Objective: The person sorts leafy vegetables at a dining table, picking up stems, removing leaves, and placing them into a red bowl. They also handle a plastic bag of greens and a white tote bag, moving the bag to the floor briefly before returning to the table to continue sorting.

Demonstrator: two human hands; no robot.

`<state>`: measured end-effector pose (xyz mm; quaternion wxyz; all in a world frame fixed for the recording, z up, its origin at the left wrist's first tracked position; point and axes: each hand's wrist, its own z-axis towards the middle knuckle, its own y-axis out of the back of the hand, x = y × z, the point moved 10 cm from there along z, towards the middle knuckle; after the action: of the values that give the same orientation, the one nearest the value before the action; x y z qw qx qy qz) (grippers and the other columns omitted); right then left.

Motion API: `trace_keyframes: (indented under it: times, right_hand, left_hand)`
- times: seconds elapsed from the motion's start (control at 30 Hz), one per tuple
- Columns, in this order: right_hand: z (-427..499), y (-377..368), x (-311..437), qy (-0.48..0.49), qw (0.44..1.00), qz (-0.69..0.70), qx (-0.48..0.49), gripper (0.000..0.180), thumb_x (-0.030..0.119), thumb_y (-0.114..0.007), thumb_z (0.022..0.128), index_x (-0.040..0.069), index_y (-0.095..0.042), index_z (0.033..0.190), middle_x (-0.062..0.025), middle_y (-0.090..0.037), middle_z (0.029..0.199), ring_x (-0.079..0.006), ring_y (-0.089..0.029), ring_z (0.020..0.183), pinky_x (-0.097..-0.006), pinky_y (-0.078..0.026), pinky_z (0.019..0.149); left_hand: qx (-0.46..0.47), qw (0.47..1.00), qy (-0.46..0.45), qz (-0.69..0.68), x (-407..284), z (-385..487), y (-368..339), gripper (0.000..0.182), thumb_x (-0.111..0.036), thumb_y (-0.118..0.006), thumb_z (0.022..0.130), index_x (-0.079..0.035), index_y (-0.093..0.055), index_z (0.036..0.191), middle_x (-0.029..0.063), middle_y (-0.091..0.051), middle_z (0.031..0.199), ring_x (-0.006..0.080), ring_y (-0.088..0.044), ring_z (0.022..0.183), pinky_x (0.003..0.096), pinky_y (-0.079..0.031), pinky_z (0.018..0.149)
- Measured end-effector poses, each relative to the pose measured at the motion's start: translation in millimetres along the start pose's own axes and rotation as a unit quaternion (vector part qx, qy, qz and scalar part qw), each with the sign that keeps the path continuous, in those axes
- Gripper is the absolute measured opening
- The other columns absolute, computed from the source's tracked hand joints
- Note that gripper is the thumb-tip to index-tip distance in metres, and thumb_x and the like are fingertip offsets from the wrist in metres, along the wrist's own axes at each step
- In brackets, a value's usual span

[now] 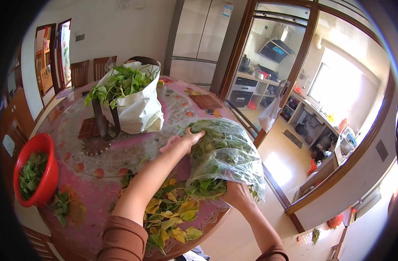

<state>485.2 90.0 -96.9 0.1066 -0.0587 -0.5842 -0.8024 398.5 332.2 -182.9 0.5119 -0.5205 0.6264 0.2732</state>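
A clear plastic bag stuffed with green leafy stems lies at the table's right edge, its mouth towards me. My left hand grips the bag's far left side, thumb on top and the other fingers mostly hidden. At the mouth, my right hand reaches in among the leaves; plastic covers its fingers, so their grip is hidden. Below the bag, yellow and green leaves are heaped on the table near my left forearm.
A white bag of greens with dark handles stands on the round table. At the left edge sits a red plastic basin holding leaves, with a small bunch beside it. A brown slatted mat lies farther back, near the refrigerator.
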Motion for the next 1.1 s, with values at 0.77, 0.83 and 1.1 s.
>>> trace_keyframes:
  times: [0.77,0.83,1.1]
  right_hand:
    - [-6,-17,-13,-0.017,0.999,-0.013,0.048,0.056,0.017,-0.075,0.068,0.004,-0.057,0.120,-0.0216,-0.056,0.120,-0.0407,-0.051,0.112,-0.0461,-0.043,0.094]
    - [-8,13,3,0.059,0.998,-0.009,0.008,0.046,0.014,-0.074,0.067,0.003,-0.060,0.110,-0.0208,-0.061,0.110,-0.0381,-0.056,0.105,-0.0447,-0.046,0.089]
    - [-31,117,-21,0.017,0.993,0.086,-0.083,0.033,-0.003,-0.068,0.062,-0.002,-0.053,0.091,-0.0200,-0.059,0.086,-0.0400,-0.056,0.087,-0.0439,-0.047,0.075]
  left_hand:
    - [0.029,0.991,-0.017,-0.127,-2,29,11,0.090,-0.012,-0.072,0.077,-0.016,-0.018,0.149,0.0201,-0.050,0.130,0.0344,-0.062,0.096,0.0497,-0.053,0.071]
    - [-0.022,0.991,-0.061,-0.115,-1,40,21,0.079,-0.011,-0.075,0.075,-0.010,-0.033,0.142,0.0190,-0.056,0.121,0.0323,-0.061,0.100,0.0464,-0.051,0.077]
    - [-0.227,0.960,-0.163,0.015,-12,58,29,0.056,-0.017,-0.076,0.073,-0.005,-0.051,0.122,0.0207,-0.059,0.115,0.0320,-0.057,0.106,0.0409,-0.046,0.088]
